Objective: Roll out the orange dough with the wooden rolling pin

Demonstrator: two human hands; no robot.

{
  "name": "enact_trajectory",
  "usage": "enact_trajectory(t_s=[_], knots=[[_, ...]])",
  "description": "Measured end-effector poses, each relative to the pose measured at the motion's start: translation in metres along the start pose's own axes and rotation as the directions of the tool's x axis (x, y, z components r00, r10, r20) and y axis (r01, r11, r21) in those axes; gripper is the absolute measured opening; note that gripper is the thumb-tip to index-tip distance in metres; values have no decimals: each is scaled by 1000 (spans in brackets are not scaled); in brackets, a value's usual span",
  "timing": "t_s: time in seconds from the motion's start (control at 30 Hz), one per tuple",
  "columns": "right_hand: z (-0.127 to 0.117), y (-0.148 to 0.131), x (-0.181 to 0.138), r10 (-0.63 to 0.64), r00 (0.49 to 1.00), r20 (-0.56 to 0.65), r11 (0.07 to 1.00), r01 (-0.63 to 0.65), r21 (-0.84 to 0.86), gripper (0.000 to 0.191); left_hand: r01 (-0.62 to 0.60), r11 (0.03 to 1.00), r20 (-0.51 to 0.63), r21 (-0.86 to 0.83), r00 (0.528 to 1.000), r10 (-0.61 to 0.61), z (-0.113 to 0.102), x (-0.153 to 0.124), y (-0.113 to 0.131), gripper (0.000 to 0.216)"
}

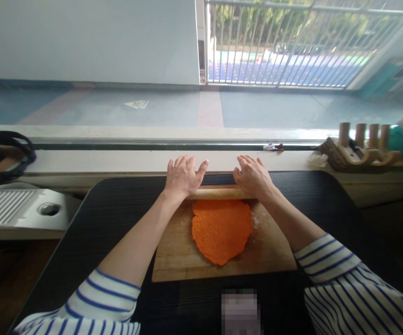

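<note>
orange dough beside rolling pin

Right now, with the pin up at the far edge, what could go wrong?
1. Overrun: left hand and right hand are over the rolling pin, close to the far side of the wooden board; pushing farther might run it off.
2. Sticking: white powder shows beside the orange dough; its underside is hidden, so it might cling.
3. Splitting: the dough's rim is ragged; more pressure could tear it.
</note>
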State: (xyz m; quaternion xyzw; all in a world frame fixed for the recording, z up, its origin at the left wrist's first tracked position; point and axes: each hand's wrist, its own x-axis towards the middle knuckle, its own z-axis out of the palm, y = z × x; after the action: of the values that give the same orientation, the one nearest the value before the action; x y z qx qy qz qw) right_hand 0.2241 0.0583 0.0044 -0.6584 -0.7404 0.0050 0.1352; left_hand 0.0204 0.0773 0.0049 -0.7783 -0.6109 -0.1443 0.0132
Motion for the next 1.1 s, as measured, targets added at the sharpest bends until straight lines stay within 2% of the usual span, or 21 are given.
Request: enact_trajectory(t_s=[0.33,0.6,0.73,0.93,1.1], knots=[[3,1,9,-14,1000,-23,1000,14,-5,29,-15,1000,-21,24,1000,15,5,9,-3,60],[1,-1,1,-14,1000,3,1000,14,19,30,-50,998,-38,23,998,51,2,-3,-1,57],[0,-3,-10,2,1000,5,999,-3,50,32,-43,999,5,6,999,43,2,-13,0,62],[-5,-7,-28,13,999,29,996,-15,85,32,10,1000,130,-12,991,-9,-2,-29,3,71],[-8,-9,-41,3,999,42,996,-7,87,33,28,1000,173,-1,984,-28,-6,-40,6,73]])
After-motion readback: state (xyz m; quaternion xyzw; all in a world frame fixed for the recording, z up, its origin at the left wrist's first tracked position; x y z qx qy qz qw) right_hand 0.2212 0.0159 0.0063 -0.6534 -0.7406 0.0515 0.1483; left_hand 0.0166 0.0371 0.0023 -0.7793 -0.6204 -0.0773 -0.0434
